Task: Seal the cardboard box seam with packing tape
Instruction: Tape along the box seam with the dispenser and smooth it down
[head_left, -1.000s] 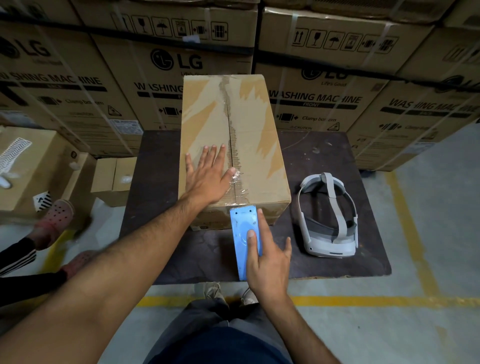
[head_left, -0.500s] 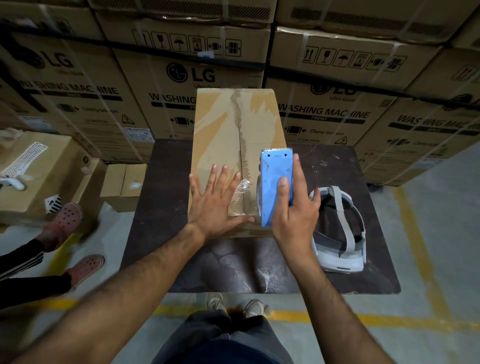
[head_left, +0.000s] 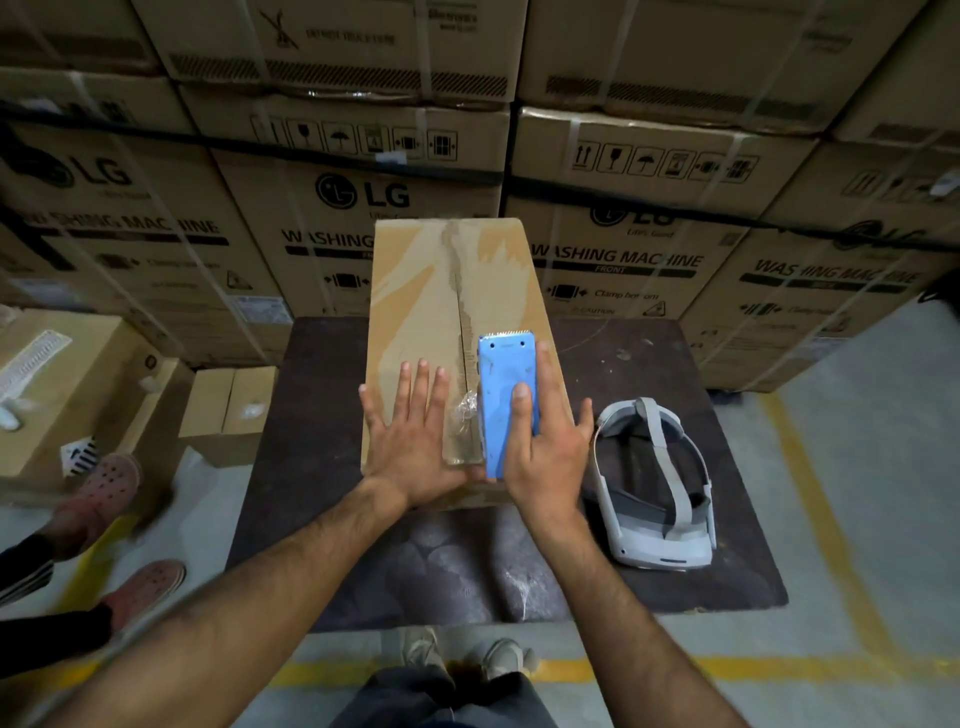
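Observation:
A long cardboard box (head_left: 415, 291) lies lengthwise on a dark low table (head_left: 322, 415), its centre seam (head_left: 461, 306) running away from me with torn old tape marks. Clear packing tape (head_left: 464, 421) covers the near end of the seam, wrinkled in one spot. My left hand (head_left: 410, 431) lies flat, fingers spread, on the box top left of the seam. My right hand (head_left: 545, 447) grips a blue tape dispenser (head_left: 506, 395), toothed blade pointing away, held over the box just right of the seam.
A white headset (head_left: 657, 488) rests on the table to the right of the box. Stacked washing-machine cartons (head_left: 649, 249) wall off the far side. Smaller boxes (head_left: 228, 410) and another person's feet (head_left: 111, 488) are at the left. A yellow floor line (head_left: 649, 667) runs below.
My right hand lifted the dispenser from the box's near face up onto the top, then shifted it slightly toward the seam. The left hand stayed flat on the box.

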